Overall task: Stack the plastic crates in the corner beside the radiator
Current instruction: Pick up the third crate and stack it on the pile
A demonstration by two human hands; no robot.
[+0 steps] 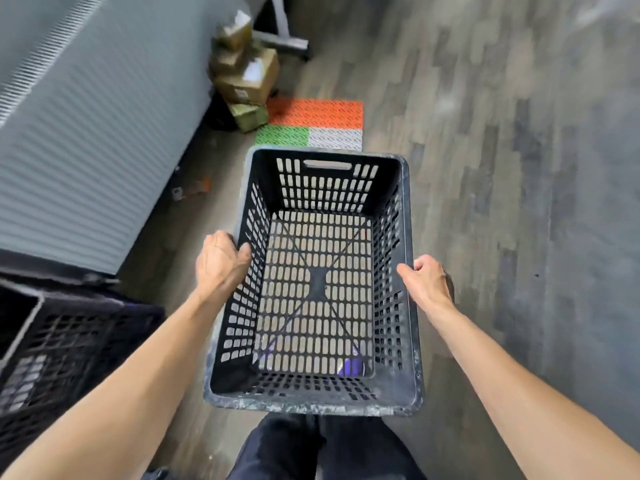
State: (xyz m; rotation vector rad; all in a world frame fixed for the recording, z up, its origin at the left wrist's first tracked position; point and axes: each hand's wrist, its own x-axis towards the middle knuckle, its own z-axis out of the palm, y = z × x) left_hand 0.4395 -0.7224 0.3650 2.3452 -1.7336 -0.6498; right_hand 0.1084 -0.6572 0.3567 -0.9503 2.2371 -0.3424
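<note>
**One crate in hand, the stack waiting on my left**

My left thumb [244, 251] hooks over the rim, and the other fingers curl below the lip, out of my sight. So the left hand [221, 263] grips the long left side of the crate [311, 406]. The right hand [428, 279] does the same on the opposite side, with the thumb laid along the rim and the fingers curled under. Both grips sit about midway along the sides, so I judge the load balanced.

The crate is black, slotted all over, upright and holds nothing. It hangs in front of my legs [311, 448], and I judge it off the floor.

To my left runs the radiator [86, 133]. At its near end stands a second crate [59, 341], dark and blurred; I cannot tell whether it rests on others. Further off are boxes [247, 77] and coloured tiles [313, 121].

As I read it, the job is part done: one crate stands by the radiator, and this one is not yet on it. What is left is to turn left, line up the rims and set it down.
</note>
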